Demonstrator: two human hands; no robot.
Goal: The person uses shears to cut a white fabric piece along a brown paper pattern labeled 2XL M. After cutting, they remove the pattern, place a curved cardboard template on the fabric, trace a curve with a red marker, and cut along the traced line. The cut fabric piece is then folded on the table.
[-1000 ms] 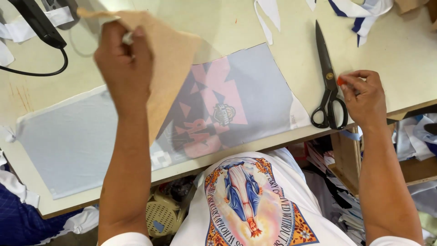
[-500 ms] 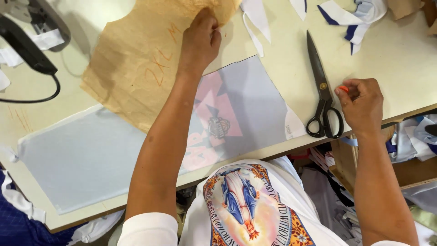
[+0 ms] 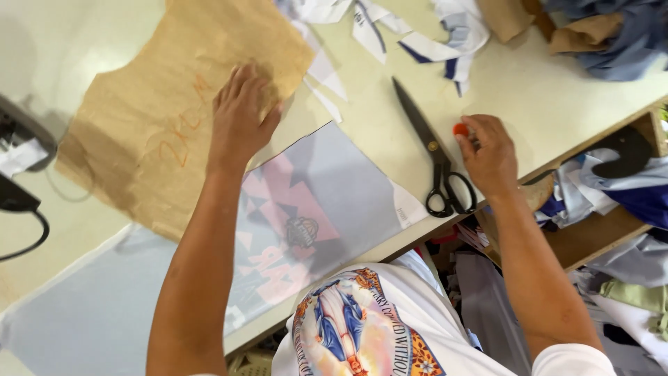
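Nearest the camera: one white printed shirt (image 3: 362, 327) on the person's chest, against the near edge of the desk (image 3: 557, 90).

On the desk, just past that edge: one pale grey fabric sheet (image 3: 334, 202) lying flat, a pink-and-red print showing faintly through it.

Left hand (image 3: 240, 115): open, palm down, fingers spread, pressing flat on one brown paper pattern (image 3: 160, 118). The pattern overlaps the far left part of the grey sheet and carries orange handwriting.

Right hand (image 3: 490, 153): fingers closed in a pinch on one small orange-red piece (image 3: 460, 129), resting on the desk near its right edge.

One pair of black scissors (image 3: 435, 157) lies between the two hands, blades shut, handles toward the person, just beside the right hand; touching or not, cannot tell.

Farther back: several white and blue fabric scraps (image 3: 417, 35), count uncertain.

Far left edge: one dark device with one black cable (image 3: 28, 230), only partly visible.
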